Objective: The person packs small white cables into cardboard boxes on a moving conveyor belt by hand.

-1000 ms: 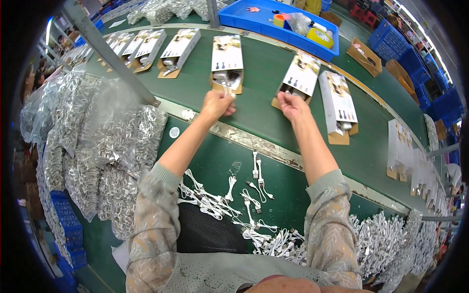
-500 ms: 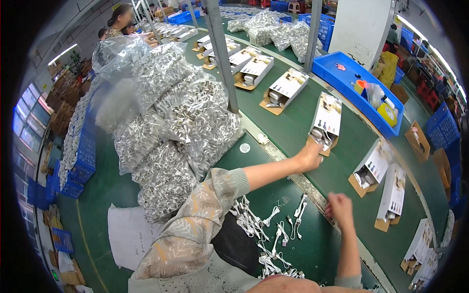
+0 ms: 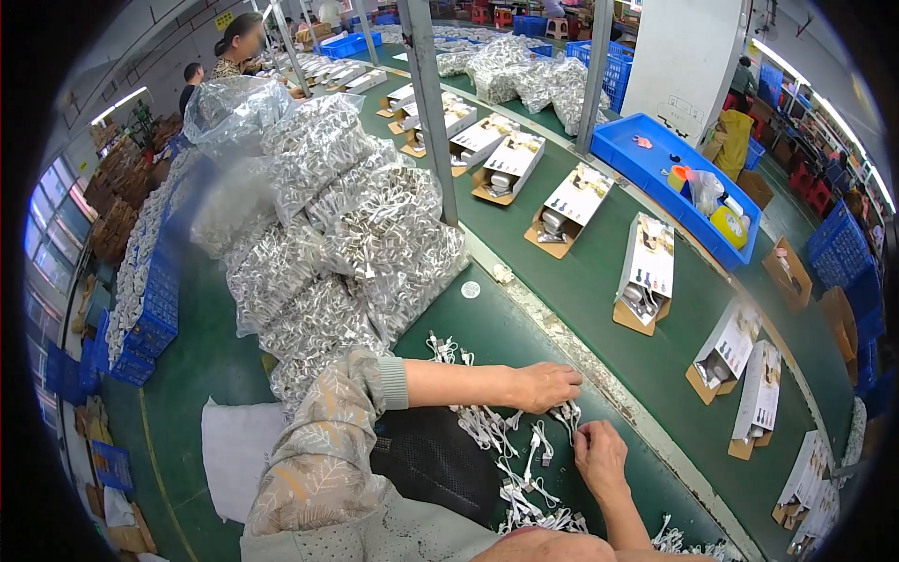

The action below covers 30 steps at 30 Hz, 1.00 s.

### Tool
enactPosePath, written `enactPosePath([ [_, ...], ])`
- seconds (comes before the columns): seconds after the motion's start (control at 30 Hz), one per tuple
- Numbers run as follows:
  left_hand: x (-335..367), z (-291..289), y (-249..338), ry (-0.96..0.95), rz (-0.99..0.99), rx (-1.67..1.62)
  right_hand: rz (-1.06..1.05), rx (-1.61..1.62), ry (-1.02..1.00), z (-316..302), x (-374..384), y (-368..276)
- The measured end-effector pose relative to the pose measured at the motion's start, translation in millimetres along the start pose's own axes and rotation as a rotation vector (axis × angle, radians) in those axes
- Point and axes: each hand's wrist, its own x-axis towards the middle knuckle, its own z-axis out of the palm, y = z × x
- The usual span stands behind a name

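Note:
My left hand (image 3: pixel 546 387) is low over the near table, its fingers closed on a short white USB cable (image 3: pixel 566 414). From the near right, my right hand (image 3: pixel 601 456) meets the lower end of this cable with thumb and fingers pinched together. Part of the cable is hidden by the left fingers. More white cables (image 3: pixel 532 492) lie loose and heaped on the green tabletop beside and below my hands. Just across the table edge, an open white carton (image 3: pixel 648 267) stands on the green conveyor belt (image 3: pixel 609 351), with a white cable and grey item at its mouth.
Clear bags of white cables (image 3: pixel 375 244) are piled at the left, near a metal post (image 3: pixel 431 112). Several more open cartons (image 3: pixel 573 201) line the belt. Beyond it sits a blue tray (image 3: pixel 646 183). A dark mesh item (image 3: pixel 435 464) lies under my left forearm.
My left hand has left the carton on the belt and come back to the table cables. My right hand has moved left and down to the same cable. The cartons have shifted nearer along the belt.

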Motion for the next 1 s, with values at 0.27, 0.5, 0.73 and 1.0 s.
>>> enactPosePath([
  [0.27,-11.8,0.4,-0.6,0.177,-0.014,0.027,0.084,0.020,-0.053,-6.0,-9.9,-5.3],
  [0.5,-30.8,-33.2,-19.5,0.324,-0.386,-0.333,0.336,0.423,0.005,-21.5,28.2,6.6],
  [0.73,-16.8,-52.6,-28.1,0.373,-0.602,-0.500,0.337,0.440,0.416,-22.1,116.1,37.1],
  [1.0,-16.1,-49.0,-51.8,0.429,-0.598,-0.472,0.390,0.090,0.659,3.1,203.5,53.2],
])
